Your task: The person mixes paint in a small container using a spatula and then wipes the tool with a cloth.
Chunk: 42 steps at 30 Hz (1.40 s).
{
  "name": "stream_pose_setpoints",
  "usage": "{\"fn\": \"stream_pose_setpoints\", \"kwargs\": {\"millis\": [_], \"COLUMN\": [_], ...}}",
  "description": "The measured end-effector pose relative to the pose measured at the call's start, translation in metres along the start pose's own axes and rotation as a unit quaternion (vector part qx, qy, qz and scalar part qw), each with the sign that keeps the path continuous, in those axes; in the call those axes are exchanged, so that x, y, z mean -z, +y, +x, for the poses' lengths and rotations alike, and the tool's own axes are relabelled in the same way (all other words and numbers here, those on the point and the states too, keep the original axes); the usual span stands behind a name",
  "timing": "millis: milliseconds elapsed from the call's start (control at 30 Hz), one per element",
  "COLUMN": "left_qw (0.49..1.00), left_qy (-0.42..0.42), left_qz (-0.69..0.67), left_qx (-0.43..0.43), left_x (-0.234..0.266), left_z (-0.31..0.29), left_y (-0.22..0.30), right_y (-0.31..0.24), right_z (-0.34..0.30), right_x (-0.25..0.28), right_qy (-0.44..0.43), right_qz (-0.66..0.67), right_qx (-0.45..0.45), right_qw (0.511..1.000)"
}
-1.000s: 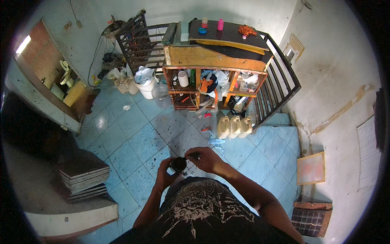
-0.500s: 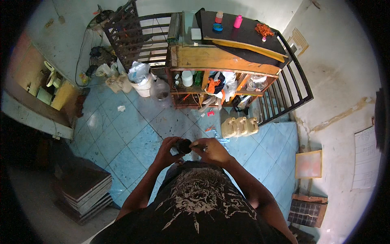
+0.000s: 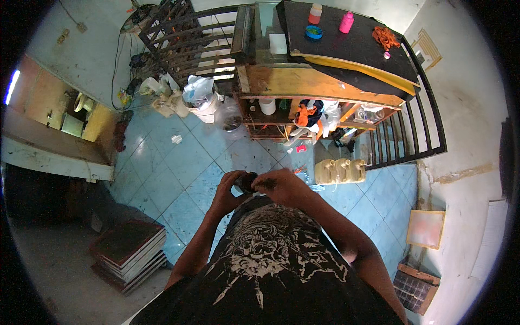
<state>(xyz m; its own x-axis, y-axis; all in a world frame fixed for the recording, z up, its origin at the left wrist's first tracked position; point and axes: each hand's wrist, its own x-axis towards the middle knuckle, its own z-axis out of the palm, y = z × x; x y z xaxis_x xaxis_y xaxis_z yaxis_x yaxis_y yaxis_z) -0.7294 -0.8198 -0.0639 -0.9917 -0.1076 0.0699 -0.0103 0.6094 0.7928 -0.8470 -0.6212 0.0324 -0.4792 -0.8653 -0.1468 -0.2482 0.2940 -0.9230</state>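
In front of my waist, my left hand (image 3: 226, 190) is wrapped round a small round container (image 3: 246, 182) with a dark inside. My right hand (image 3: 286, 187) is closed at the right side of its mouth, fingertips pressed together. A short, thin, dark thing shows at those fingers, too small and dim to name. What lies inside the container cannot be made out.
Ahead stands a wooden cabinet (image 3: 325, 81) with a black top bearing a pink bottle (image 3: 346, 23) and orange gloves (image 3: 385, 37). Several beige jugs (image 3: 340, 171) and a white bucket (image 3: 207, 112) stand on the blue tiled floor. Stacked framed boards (image 3: 130, 244) lie at left.
My right hand has come further over the container's mouth, hiding more of it and of the thin thing. The whole view has shifted, with the room appearing further right.
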Motion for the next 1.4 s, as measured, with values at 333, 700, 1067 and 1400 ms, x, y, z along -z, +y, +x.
{"fn": "stream_pose_setpoints", "kwargs": {"millis": [333, 700, 1067, 1400], "left_qw": [0.996, 0.968, 0.945, 0.952], "left_qy": [0.005, -0.095, -0.177, -0.116], "left_qz": [-0.068, -0.113, -0.156, -0.097], "left_qx": [-0.049, -0.200, -0.226, -0.266], "left_x": [0.001, 0.039, 0.101, 0.130], "left_z": [0.093, 0.222, 0.315, 0.363], "left_y": [0.002, -0.020, -0.039, -0.023], "right_y": [-0.018, -0.040, -0.096, -0.108], "right_z": [0.030, 0.083, 0.144, 0.164], "right_x": [0.082, 0.107, 0.120, 0.112], "right_qy": [0.197, 0.278, 0.350, 0.297], "right_qz": [-0.007, -0.145, -0.171, -0.311], "right_qx": [0.054, 0.011, -0.011, 0.017], "right_qw": [0.979, 0.949, 0.921, 0.903]}}
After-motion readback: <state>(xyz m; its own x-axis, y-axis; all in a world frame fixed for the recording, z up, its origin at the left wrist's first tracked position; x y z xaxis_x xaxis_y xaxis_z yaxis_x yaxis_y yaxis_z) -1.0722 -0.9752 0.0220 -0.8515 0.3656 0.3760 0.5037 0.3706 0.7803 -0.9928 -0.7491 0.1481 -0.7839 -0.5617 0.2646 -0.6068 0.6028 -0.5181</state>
